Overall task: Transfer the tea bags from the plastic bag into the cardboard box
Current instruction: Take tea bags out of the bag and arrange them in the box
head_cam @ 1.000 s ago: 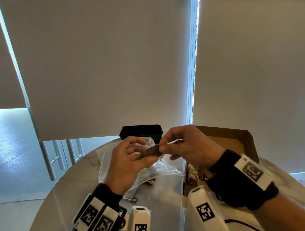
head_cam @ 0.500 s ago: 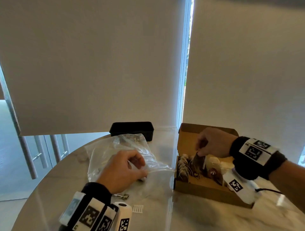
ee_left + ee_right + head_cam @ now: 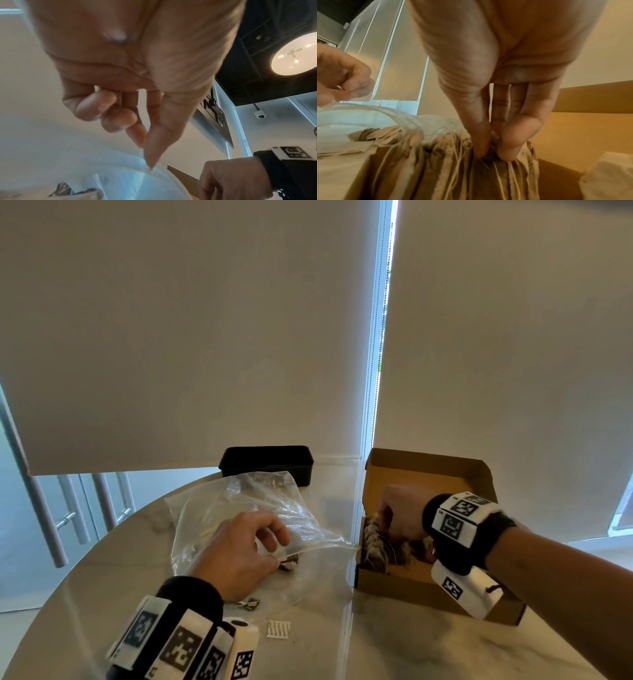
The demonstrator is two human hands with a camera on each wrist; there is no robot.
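A clear plastic bag lies crumpled on the round table. My left hand pinches its rim between thumb and forefinger, the other fingers curled. One tea bag shows inside the plastic, just past that hand. The open cardboard box stands to the right with a row of upright tea bags and their strings. My right hand reaches down into the box and pinches the top of one tea bag at the right end of the row.
A black container stands behind the bag at the table's far edge. A loose tea tag and a small white packet lie near my left wrist. Roller blinds hang close behind the table.
My right hand carried the tea bag from above the plastic bag over to the box and lowered it into the row. My left hand dropped to the bag and took its rim.
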